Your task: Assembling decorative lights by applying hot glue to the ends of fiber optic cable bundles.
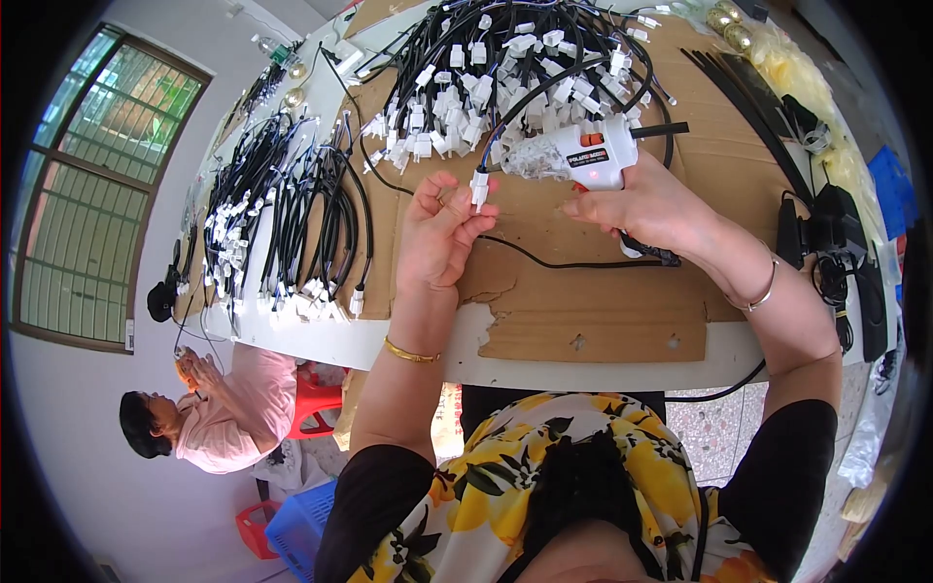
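Between the thumb and fingers of my left hand (442, 225) is a small white plug connector (479, 187), its wired end pointing away from me. My right hand (656, 199) grips a white hot glue gun (603, 155) by the handle. Its nozzle, crusted with clear glue, is right at the wire end of the connector; whether they touch I cannot tell. A black glue stick (663, 128) sticks out of the gun's back. Just beyond both hands lies a big heap of black cables with white connectors (457, 107).
Brown cardboard (603, 325) covers much of the white table (389, 335). Bundled black cables (326, 214) lie at left, black glue sticks (753, 112) and a power adapter (836, 219) at right. Another person (228, 418) in pink sits at the lower left, holding something orange.
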The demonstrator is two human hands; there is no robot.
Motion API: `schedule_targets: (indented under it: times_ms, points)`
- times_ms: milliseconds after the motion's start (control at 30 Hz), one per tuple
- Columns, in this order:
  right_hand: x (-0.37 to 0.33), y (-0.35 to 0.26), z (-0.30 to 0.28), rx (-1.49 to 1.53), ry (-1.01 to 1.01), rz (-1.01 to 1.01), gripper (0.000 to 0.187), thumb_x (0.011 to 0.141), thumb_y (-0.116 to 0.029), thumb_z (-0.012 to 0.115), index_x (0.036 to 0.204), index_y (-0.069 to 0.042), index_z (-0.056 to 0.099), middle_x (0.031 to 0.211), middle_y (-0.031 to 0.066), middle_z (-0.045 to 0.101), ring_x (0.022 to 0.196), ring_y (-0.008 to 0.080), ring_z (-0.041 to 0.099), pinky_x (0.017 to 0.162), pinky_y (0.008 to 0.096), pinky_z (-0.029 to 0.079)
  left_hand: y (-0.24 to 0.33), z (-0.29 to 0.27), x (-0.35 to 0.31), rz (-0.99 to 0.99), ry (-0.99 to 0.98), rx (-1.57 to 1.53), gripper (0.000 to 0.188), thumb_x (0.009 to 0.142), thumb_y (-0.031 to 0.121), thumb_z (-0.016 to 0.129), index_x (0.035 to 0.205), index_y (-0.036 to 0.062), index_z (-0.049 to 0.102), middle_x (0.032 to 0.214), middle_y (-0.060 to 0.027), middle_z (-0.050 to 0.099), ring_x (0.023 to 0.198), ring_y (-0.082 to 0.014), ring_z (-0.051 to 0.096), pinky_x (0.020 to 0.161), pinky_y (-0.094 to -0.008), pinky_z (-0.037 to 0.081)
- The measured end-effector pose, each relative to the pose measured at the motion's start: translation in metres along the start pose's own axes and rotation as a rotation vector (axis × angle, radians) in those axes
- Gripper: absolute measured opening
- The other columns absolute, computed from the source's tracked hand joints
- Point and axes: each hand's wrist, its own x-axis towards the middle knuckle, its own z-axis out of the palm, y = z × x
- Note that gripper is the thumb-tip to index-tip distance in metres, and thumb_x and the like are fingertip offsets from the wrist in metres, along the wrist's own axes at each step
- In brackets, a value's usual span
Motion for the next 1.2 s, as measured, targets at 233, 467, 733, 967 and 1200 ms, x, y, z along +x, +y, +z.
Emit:
schedule_targets:
  times_ms: [233,467,733,967,1200]
  points:
    - [-0.0013,-0.0002,-0.0013,-0.033,-0.013,-0.052,0.028,0.071,-0.009,0.065,0.095,-0.003,0.052,0.067,-0.0019,0.051,0.051,0.0047,0.043,0.045,0.0204,0.036,-0.0002,0.0002,0.0004,0.001,-0.013,-0.008,0.018,0.084,0.0,0.048,0.099,0.0073,0.042,0.098,-0.0263,0.056,0.07,-0.0236,0.062,0.059,-0.0278,0.053]
    - [-0.0034,-0.0044,0.0004,-0.069,0.014,-0.101,0.026,0.071,-0.01,0.065,0.092,-0.004,0.051,0.067,-0.0025,0.051,0.051,0.0045,0.043,0.044,0.0201,0.036,-0.0003,-0.0016,0.0012,0.015,-0.032,-0.014,0.018,0.084,0.0,0.048,0.099,0.0072,0.042,0.098,-0.0264,0.056,0.069,-0.0233,0.062,0.059,-0.0277,0.053]
    - [-0.0016,-0.004,-0.0004,-0.013,0.008,-0.003,0.024,0.071,-0.007,0.064,0.089,-0.001,0.05,0.069,0.0008,0.052,0.054,0.0071,0.048,0.048,0.023,0.041,-0.001,-0.0032,0.0018,0.022,-0.042,0.006,0.015,0.084,0.0,0.048,0.097,0.0067,0.043,0.098,-0.0237,0.057,0.07,-0.0227,0.062,0.06,-0.0273,0.053]
    - [0.0007,0.0,-0.0021,0.029,-0.037,-0.017,0.025,0.072,-0.005,0.063,0.092,-0.001,0.049,0.073,0.0028,0.053,0.059,0.0096,0.052,0.053,0.0243,0.044,-0.0003,-0.0037,0.0023,0.029,-0.06,0.008,0.015,0.084,0.0,0.048,0.096,0.0068,0.044,0.099,-0.0242,0.057,0.069,-0.0222,0.062,0.059,-0.0272,0.052]
    - [-0.0016,-0.0061,-0.0007,-0.002,-0.019,0.027,0.024,0.072,-0.006,0.063,0.091,-0.001,0.049,0.07,0.0018,0.052,0.057,0.0083,0.05,0.051,0.0232,0.043,0.0004,-0.0041,0.0023,0.031,-0.059,0.023,0.014,0.084,0.001,0.049,0.096,0.007,0.044,0.099,-0.0244,0.057,0.069,-0.0219,0.062,0.059,-0.0274,0.052]
